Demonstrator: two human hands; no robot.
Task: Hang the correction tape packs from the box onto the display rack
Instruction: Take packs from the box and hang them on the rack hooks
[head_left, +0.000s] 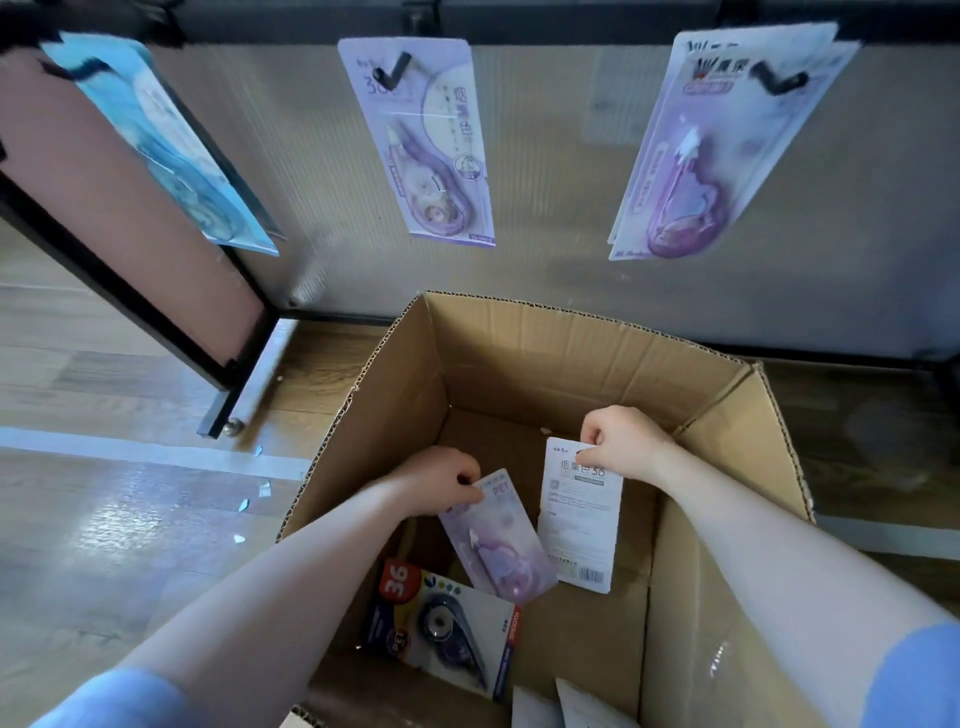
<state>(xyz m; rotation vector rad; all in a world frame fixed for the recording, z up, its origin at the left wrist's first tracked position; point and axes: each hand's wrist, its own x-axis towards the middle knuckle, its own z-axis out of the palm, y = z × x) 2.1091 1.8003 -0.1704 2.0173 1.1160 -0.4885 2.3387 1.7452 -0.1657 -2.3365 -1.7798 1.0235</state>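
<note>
Now my left hand (441, 480) pinches a purple pack (498, 540), my right hand (621, 441) a white-backed pack (579, 519); next, lift both from the box (727, 597) to the hooks (390, 73).

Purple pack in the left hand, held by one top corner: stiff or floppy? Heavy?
Probably fairly stiff: the purple pack, pinched at a top corner by the left hand, stays flat without drooping. Likely light, since that small pinch carries it. The glossy blister front may be a bit slippery.

Wood-look floor (104, 374) with a pale tape strip (156, 457) and small shiny scraps (243, 505) beside it.
</note>
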